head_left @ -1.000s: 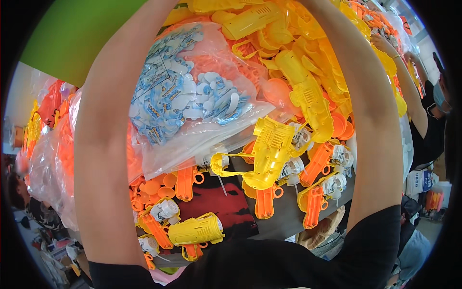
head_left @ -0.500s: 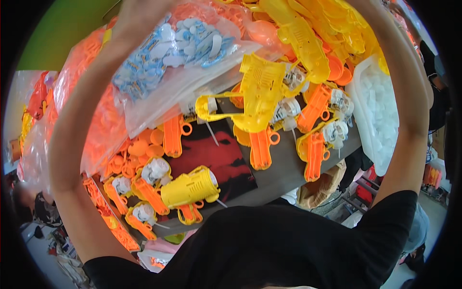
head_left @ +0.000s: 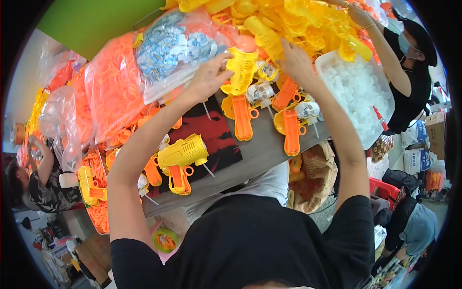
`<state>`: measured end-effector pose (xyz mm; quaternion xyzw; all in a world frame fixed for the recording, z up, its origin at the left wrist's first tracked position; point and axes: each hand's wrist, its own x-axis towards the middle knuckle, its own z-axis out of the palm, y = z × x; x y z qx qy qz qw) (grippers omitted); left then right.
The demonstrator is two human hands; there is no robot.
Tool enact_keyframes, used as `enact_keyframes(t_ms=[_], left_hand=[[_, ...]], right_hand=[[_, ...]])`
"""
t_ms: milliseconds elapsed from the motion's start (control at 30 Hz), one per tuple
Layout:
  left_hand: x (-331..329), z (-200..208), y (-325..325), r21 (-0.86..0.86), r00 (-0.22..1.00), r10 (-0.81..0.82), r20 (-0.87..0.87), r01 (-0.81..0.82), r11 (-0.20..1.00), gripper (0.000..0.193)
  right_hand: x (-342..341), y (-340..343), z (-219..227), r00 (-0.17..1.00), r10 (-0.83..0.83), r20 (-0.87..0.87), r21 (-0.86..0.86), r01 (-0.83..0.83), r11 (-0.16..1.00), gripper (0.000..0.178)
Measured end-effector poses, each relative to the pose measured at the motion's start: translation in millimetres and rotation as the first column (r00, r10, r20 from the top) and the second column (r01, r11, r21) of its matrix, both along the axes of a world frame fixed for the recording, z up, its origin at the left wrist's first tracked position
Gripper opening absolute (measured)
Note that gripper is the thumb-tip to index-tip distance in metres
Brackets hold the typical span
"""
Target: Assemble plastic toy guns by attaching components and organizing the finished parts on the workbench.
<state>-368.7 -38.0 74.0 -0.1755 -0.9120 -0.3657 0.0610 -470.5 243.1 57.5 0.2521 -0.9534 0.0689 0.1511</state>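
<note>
Yellow shell (head_left: 242, 67), right up between the two hands, just beyond an orange handle (head_left: 242, 118) on the table (head_left: 260, 149)! Left hand (head_left: 209, 79) at the shell's left edge, thumb and fingers spread apart; touching or just short, cannot tell. Across to the right hand (head_left: 294, 60): fingers stretched forward beside a second shell (head_left: 264, 36), and no telling whether pinching it. Just behind, a big yellow heap (head_left: 308, 24). Over left, blue labels (head_left: 163, 48) amid clear plastic, next to bagged orange parts (head_left: 113, 86). Off right, a white tub (head_left: 366, 139) of translucent pieces, slim red tool (head_left: 380, 118) at its edge. Nearer the body, a toy gun (head_left: 182, 150), yellow above orange, by a red-and-black mat (head_left: 219, 132).
</note>
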Motion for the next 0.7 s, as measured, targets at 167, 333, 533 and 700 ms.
enact_keyframes(t_ms=[167,333,533,700], left_hand=[[-1,42,-35,0.105,0.952,0.293,-0.086,-0.284,0.953,0.045],[-43,42,-128,0.351,0.832,0.545,-0.100,-0.483,0.802,0.051],[-103,57,-159,0.212,0.727,0.674,-0.126,-0.644,0.735,0.058],[-136,67,-96,0.372,0.960,0.280,0.029,-0.270,0.888,0.104]], right_hand=[[-16,15,-12,0.999,0.026,0.038,-0.391,-0.010,0.921,0.060],[-2,-19,21,0.989,0.150,-0.012,-0.641,-0.123,0.758,0.050],[-46,-88,47,0.967,0.232,-0.105,-0.834,-0.213,0.509,0.049],[-76,-118,50,0.993,0.119,0.024,-0.835,-0.045,0.548,0.063]])
